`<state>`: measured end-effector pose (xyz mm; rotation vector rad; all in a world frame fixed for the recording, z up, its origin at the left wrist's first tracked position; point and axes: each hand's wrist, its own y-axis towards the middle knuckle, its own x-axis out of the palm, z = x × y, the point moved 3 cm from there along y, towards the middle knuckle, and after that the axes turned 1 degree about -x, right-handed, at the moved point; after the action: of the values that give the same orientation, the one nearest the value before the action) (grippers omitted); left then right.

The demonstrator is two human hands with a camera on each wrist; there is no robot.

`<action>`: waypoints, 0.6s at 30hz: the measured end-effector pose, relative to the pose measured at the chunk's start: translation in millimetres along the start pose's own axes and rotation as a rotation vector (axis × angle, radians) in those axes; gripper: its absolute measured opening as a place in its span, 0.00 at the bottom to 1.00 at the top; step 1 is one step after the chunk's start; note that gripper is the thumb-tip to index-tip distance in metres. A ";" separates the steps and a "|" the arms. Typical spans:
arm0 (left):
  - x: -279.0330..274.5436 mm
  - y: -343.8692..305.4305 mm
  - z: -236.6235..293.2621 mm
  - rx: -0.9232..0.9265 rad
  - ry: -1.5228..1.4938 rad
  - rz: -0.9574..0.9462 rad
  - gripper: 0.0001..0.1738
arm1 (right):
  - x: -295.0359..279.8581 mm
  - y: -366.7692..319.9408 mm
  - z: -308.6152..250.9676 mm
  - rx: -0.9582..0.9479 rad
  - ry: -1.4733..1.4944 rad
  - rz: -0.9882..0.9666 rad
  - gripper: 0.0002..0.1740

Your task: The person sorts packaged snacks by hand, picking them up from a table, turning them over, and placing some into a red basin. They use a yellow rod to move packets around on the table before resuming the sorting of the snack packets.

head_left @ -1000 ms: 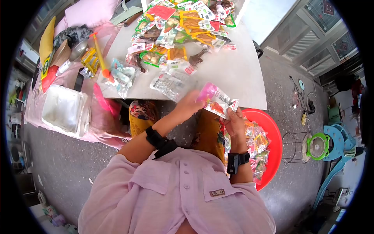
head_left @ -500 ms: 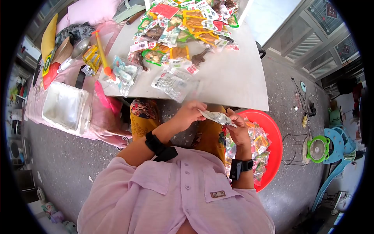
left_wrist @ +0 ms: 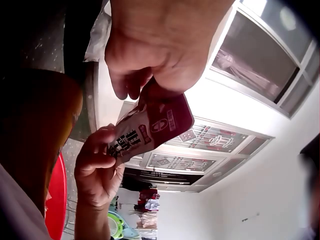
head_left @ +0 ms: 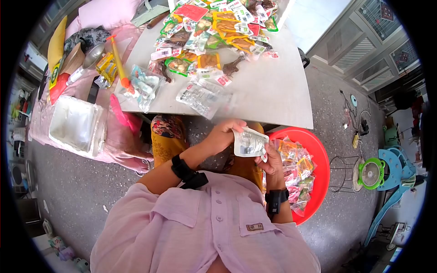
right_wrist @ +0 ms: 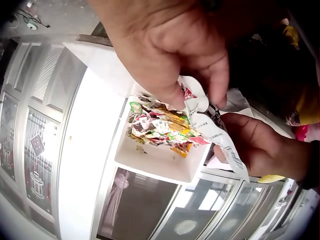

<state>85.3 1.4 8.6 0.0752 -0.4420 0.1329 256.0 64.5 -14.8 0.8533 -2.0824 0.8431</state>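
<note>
A small packet [head_left: 250, 142] is held between both hands over the lap, its white printed back facing up in the head view. My left hand [head_left: 225, 135] pinches its left upper edge; my right hand [head_left: 271, 160] pinches its right lower corner. In the left wrist view the packet's other face [left_wrist: 159, 125] is dark pink and white with black characters. The right wrist view shows the packet [right_wrist: 212, 131] bent between the two hands. A clear, mostly flat printed bag [head_left: 198, 99] lies at the table's near edge, close to my left hand.
Many food packets [head_left: 214, 34] are heaped on the white table [head_left: 277, 91]. A red basin [head_left: 323, 175] with many packets stands right of the lap. A white foam box [head_left: 75, 125], a plastic bag [head_left: 144, 86] and a yellow-orange tool [head_left: 118, 63] are at the left.
The packet has come down from the table edge toward the lap and turned from its coloured face to its white back. Both hands moved with it, still holding it.
</note>
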 end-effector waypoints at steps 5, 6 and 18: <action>0.0 1.2 36.4 0.541 1.141 0.300 0.14 | -5.1 -0.2 -13.7 -0.184 -0.042 0.073 0.16; -3.3 4.0 37.4 0.599 1.220 0.336 0.18 | -9.1 -0.7 -18.0 -0.201 -0.019 0.091 0.15; -21.8 21.5 8.5 0.542 1.650 0.311 0.16 | 2.2 12.9 -27.5 -0.482 -0.167 0.208 0.11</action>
<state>59.2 19.4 7.8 0.3858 1.2495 0.5510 255.0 92.2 -2.4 0.4628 -2.4090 0.3466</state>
